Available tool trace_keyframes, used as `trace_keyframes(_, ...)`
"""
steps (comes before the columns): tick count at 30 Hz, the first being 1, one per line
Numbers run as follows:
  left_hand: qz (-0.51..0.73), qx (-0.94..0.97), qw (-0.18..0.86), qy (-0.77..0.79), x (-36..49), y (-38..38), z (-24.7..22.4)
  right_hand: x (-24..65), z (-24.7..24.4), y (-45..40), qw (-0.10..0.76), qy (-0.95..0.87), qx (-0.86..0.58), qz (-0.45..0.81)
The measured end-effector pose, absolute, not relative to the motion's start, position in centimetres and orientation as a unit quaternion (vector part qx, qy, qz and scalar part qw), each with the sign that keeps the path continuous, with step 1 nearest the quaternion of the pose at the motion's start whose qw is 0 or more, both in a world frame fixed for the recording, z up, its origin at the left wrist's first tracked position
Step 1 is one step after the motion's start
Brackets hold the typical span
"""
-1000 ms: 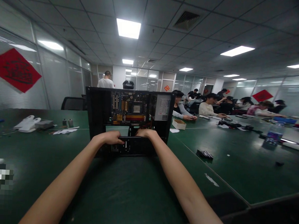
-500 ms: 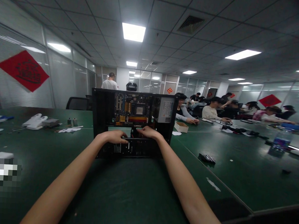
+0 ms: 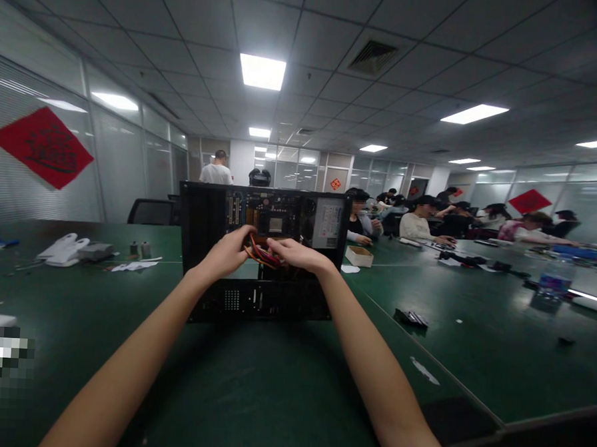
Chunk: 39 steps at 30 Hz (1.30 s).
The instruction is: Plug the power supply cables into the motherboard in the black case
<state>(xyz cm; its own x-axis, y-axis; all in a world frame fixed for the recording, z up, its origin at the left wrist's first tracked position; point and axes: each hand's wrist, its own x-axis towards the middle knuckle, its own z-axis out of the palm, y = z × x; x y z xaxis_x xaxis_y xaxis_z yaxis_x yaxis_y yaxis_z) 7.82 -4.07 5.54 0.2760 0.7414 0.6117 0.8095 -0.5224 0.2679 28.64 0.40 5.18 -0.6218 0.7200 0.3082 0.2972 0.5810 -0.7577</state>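
Note:
A black computer case [image 3: 274, 305] stands on the green table with its open side facing me. Inside it are a motherboard [image 3: 275, 225] and, at the upper right, a silver power supply [image 3: 328, 224]. A bundle of red, yellow and black cables [image 3: 261, 255] runs between my hands in front of the motherboard. My left hand [image 3: 232, 250] pinches the left end of the bundle. My right hand [image 3: 299, 255] closes around its right part, with some fingertips hidden behind the cables.
Left on the table [image 3: 249, 394] lie white gloves [image 3: 63, 248] and a grey block [image 3: 95, 251]. To the right are a small open box [image 3: 359, 256], a dark metal part [image 3: 411, 318] and a plastic bottle [image 3: 556, 280]. Several people sit along the far right side.
Both hands have risen from the lower frame bar of the case to the front of the motherboard. The colored cables are now pulled up between them.

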Motion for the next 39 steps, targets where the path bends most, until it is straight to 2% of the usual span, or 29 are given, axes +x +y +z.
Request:
trace_keyframes(5, -0.342, -0.779, 0.133, -0.508, 8.1, -6.2, 7.0, 30.2, 7.2, -3.6, 0.219, -0.900, -0.329, 0.186)
trace_keyframes(10, -0.322, -0.780, 0.163, -0.512, 9.2, -6.9, 6.6, 29.4, 8.1, -5.7, 0.258, -0.904, -0.327, 0.094)
trace_keyframes(13, -0.327, -0.798, 0.164, -0.480, 9.4, -6.8, 6.4, 28.6, 7.8, -5.6, 0.277, -0.898, -0.323, 0.111)
trace_keyframes(19, -0.336, -0.865, 0.107, -0.356, 8.7, -6.8, 7.1, 28.5, 6.9, -4.0, 0.279, -0.899, -0.245, 0.232)
trace_keyframes(26, -0.352, -0.866, 0.010, -0.355, 8.8, -8.3, 8.2, 29.4, 7.6, -4.0, 0.309, -0.882, -0.230, 0.272)
trace_keyframes(39, -0.336, -0.869, 0.071, -0.356, 9.3, -8.3, 7.9, 29.4, 7.9, -4.8, 0.318, -0.885, -0.264, 0.214)
